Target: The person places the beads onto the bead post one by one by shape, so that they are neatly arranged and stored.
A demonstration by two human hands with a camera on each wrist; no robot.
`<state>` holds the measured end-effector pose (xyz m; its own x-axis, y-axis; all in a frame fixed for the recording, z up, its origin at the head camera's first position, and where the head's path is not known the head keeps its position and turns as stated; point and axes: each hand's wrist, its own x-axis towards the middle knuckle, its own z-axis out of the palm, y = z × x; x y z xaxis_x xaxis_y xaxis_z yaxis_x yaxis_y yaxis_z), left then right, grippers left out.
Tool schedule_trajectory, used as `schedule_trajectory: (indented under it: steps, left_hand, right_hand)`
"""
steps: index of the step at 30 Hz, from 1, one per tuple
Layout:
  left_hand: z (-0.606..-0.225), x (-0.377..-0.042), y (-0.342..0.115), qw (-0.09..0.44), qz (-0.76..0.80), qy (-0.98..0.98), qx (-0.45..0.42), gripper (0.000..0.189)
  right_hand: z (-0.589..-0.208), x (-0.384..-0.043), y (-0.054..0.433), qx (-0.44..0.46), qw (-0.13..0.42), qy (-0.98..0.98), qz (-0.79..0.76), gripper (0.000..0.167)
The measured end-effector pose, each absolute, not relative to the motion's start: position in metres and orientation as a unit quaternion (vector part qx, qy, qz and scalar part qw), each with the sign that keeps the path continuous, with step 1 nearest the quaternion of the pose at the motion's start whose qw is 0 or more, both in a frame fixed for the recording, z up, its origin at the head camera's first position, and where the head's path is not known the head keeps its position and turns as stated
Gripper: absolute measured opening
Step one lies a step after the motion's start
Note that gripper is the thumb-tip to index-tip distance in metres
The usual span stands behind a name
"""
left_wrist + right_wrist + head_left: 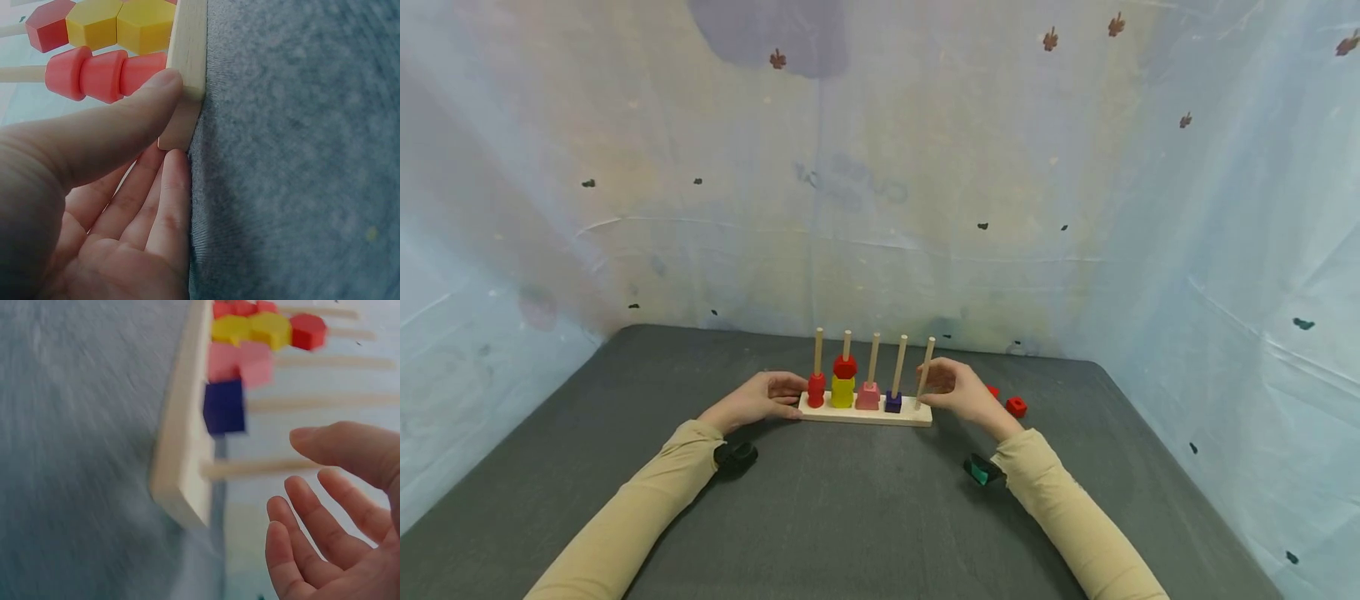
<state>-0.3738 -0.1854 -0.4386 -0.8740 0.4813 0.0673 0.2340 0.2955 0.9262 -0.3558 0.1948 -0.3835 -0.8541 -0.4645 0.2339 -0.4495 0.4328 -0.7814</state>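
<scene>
A wooden peg board point(865, 416) with several upright pegs stands on the dark table. From left to right its pegs carry red beads point(816, 390), yellow beads point(842, 392) topped by a red hexagonal bead point(845, 367), pink beads point(868, 397) and a dark purple square bead point(892, 402). The rightmost peg point(927, 371) is bare. My left hand point(767, 398) holds the board's left end, thumb in front and fingers at the end. Around the bare peg curves my right hand point(337, 531), fingers spread and apart from the thumb, with nothing between them.
Two red beads lie on the table right of the board, one block point(1017, 407) in plain view and another point(993, 391) partly behind the right hand. A pale plastic sheet point(880, 275) hangs behind the table's far edge.
</scene>
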Motion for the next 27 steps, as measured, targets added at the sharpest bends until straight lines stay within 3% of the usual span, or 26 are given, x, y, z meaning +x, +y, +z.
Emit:
schedule_trajectory:
  steps: [15,27]
  left_hand:
    - [-0.44,-0.374,-0.186,0.109,0.543,0.801,0.226,0.054]
    - [-0.439,-0.373,-0.184,0.112,0.55,0.799,0.215,0.054]
  right_hand:
    - [-0.372,-0.351,0.304,-0.192,-0.046,0.891,-0.409,0.048]
    - [-0.397,-0.356,0.347,-0.142,-0.003,0.912,-0.385,0.052]
